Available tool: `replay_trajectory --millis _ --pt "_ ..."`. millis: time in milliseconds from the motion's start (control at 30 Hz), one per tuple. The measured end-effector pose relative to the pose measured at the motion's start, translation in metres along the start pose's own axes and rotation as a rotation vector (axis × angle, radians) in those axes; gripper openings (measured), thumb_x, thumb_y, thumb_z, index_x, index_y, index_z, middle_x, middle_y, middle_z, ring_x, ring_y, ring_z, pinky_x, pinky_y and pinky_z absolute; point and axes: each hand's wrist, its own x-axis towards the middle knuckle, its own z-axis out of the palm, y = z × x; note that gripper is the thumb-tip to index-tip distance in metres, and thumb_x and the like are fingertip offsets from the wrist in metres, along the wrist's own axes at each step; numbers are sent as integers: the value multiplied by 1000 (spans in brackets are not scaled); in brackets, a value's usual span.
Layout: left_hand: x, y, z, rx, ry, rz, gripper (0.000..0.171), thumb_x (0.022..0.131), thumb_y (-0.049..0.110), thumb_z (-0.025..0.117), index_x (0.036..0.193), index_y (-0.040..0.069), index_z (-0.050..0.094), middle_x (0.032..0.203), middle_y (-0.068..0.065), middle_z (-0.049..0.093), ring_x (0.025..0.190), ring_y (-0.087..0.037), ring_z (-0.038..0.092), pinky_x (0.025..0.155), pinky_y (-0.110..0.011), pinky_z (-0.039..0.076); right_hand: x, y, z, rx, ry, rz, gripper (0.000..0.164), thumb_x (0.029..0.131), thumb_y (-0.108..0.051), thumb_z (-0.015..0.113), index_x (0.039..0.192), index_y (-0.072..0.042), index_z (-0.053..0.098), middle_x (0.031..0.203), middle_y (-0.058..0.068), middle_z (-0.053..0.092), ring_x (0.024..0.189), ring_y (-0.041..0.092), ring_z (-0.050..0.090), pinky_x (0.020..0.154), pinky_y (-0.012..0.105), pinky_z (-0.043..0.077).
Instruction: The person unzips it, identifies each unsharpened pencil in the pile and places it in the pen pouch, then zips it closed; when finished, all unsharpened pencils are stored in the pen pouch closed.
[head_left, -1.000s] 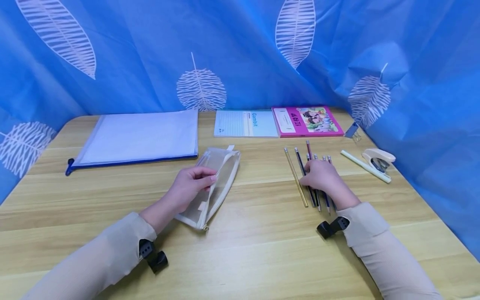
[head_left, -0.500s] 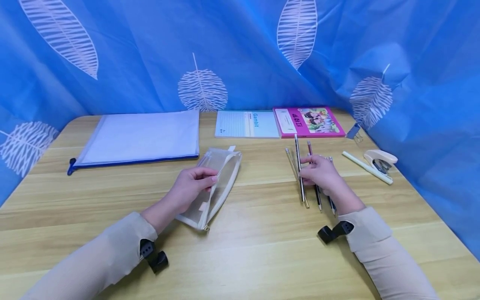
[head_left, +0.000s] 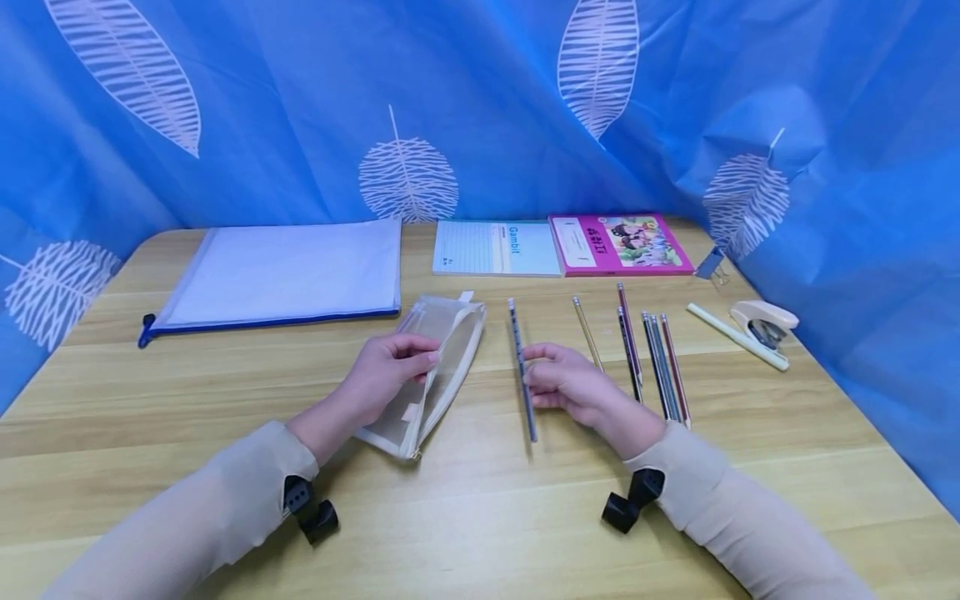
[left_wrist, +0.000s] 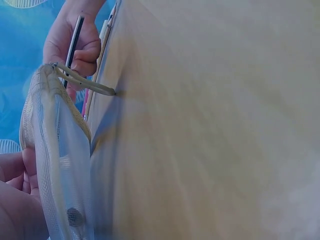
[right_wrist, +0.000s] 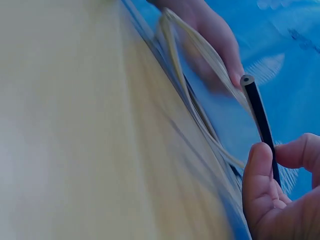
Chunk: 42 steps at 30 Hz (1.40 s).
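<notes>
My left hand [head_left: 382, 379] pinches one side of a see-through mesh zip pouch [head_left: 459, 367] with pale edging, and its mouth gapes. In the right wrist view the pouch's edging [right_wrist: 200, 42] curves beyond the pencil. My right hand [head_left: 566, 385] pinches a dark striped pencil [head_left: 522, 375] between thumb and fingers, off the table and to the right of the pouch. The pencil's flat end [right_wrist: 247, 80] faces the right wrist camera. Behind the right hand lie a gold pencil [head_left: 588, 330], partly hidden, and several dark and red pencils [head_left: 662, 362].
A white zip folder [head_left: 285, 275] with blue trim lies at back left. A light blue notebook [head_left: 495, 248] and a pink book [head_left: 622, 245] lie at the back. To the right are a binder clip [head_left: 708, 263], a pale green pen [head_left: 738, 337] and a white stapler [head_left: 765, 321].
My right hand has picked one pencil out of the group and carried it left towards the pouch. The left hand stays in place on the pouch.
</notes>
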Motion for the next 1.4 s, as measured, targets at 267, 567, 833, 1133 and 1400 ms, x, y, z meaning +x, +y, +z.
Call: replay_trajectory --millis 267,567,833,1133,1400 --pt "2 2 2 3 3 -1 25 87 8 62 110 -3 63 80 2 61 67 -11 55 63 -23 46 7 2 44 116 79 -34 45 78 6 48 123 9 40 76 2 55 63 10 56 61 22 53" --pt "2 4 9 -25 2 4 25 87 5 62 110 -5 63 91 -5 65 69 -10 56 64 -20 48 35 6 82 293 260 -84 34 80 10 51 112 -1 42 79 7 59 63 13 60 57 24 54" --pt "5 2 11 -45 73 17 26 87 6 62 111 -4 62 89 -5 63 70 -9 56 65 -20 48 33 13 103 249 124 -68 27 80 8 54 104 -1 46 85 7 67 67 13 64 66 30 56" --pt "3 2 10 -28 77 33 25 87 5 62 110 -3 62 87 -3 64 69 -9 56 65 -20 48 32 14 99 186 8 -39 20 80 9 53 99 3 51 101 15 66 79 18 65 77 35 54" --pt "3 0 12 -65 50 40 26 86 5 63 110 -6 62 79 3 62 66 -7 56 62 -19 48 36 12 90 160 -35 -6 22 84 9 53 106 10 50 90 9 63 77 15 64 78 31 54"
